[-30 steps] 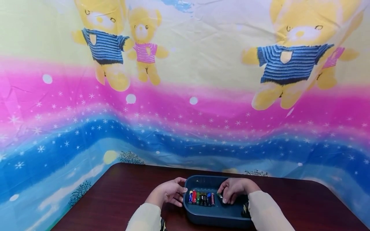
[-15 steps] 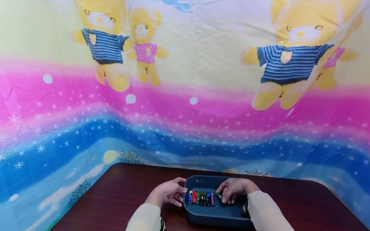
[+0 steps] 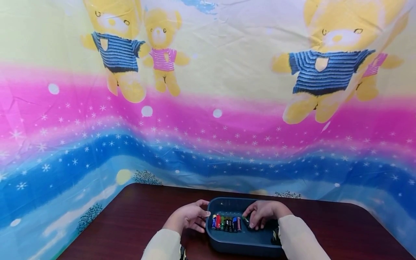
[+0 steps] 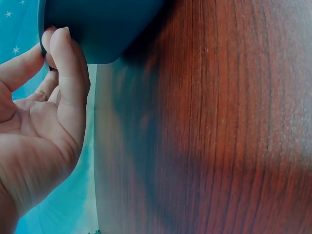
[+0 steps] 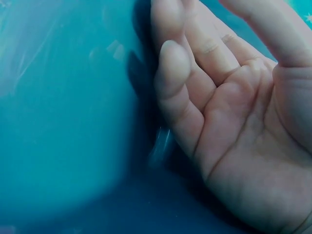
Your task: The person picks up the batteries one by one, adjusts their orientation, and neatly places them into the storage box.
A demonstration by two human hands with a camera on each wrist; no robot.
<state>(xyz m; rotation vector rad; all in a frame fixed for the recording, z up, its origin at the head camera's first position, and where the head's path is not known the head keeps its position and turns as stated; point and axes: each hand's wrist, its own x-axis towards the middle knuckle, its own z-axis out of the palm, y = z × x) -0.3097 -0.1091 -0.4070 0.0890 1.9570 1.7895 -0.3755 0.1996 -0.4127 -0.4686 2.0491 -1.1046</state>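
A dark blue-grey plastic tray [image 3: 247,249] rests on the table. Inside, toward its left end, several batteries [image 3: 226,223] in red, green, black and blue lie side by side in a row. My left hand [image 3: 193,215] pinches the tray's left rim between thumb and fingers; the left wrist view shows this hand [image 4: 44,122] with its fingertips at the rim of the tray [image 4: 102,29]. Over the tray's middle, my right hand [image 3: 261,213] pinches a dark green battery [image 3: 246,220], partly covered by the fingers. In the right wrist view, the right palm [image 5: 239,131] shows, but the battery is hidden.
The dark red wooden table [image 3: 146,206] extends to both sides of the tray. Behind it hangs a printed cloth [image 3: 208,144] with bears and snowflakes. A dark thing with yellowish marks [image 3: 276,236] shows beside the right sleeve [image 3: 302,236], at the tray's right end.
My right hand has shifted very slightly left, and the battery in its fingers has turned a little. My left hand, the tray and the battery row have stayed in place.
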